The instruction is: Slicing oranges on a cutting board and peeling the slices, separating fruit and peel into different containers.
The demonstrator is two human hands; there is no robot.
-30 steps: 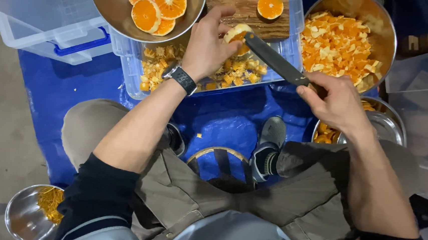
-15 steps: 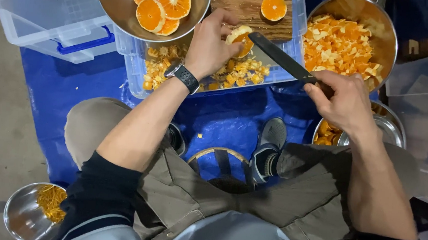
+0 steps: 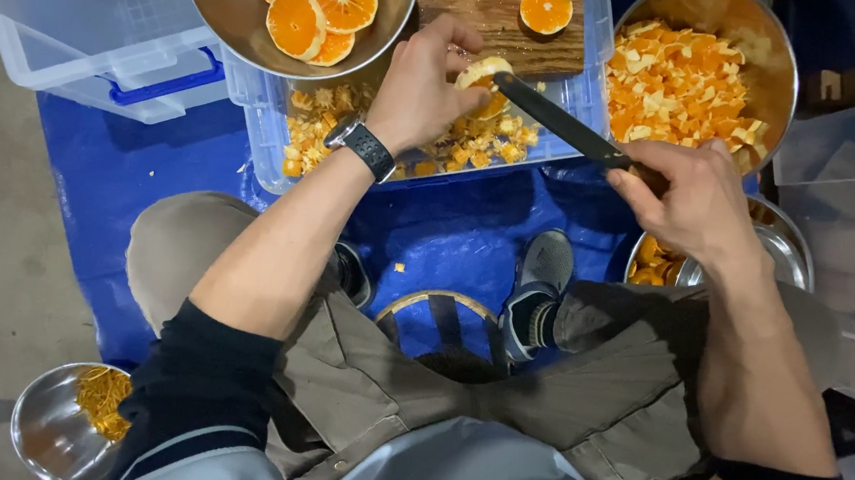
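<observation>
Peeling an orange with a knife over a scrap bin

Seen from above, a seated person works over a blue tarp (image 3: 151,181) on the floor. The left hand (image 3: 423,84), a black watch (image 3: 362,147) on its wrist, is cupped around a partly peeled orange (image 3: 484,77), fingers curled over its top and near side. The fruit sits just above a clear plastic bin (image 3: 254,138) full of peel scraps. The right hand (image 3: 692,193) is clenched on the handle of a long dark knife (image 3: 561,124), whose blade tip meets the orange.

The orange looks small, light and round, firm under its rind but wet and slick where the flesh is bared, so it would likely roll or slip if gripped loosely. Holding it across the remaining rind, fingers well clear of the blade's edge, seems the safest grip; hard squeezing would probably crush it.

Beyond the bin lie a wooden cutting board (image 3: 483,13) bearing a halved orange (image 3: 546,5), a metal bowl (image 3: 223,15) of orange slices (image 3: 319,2), and a second bowl (image 3: 776,64) heaped with peel.
</observation>
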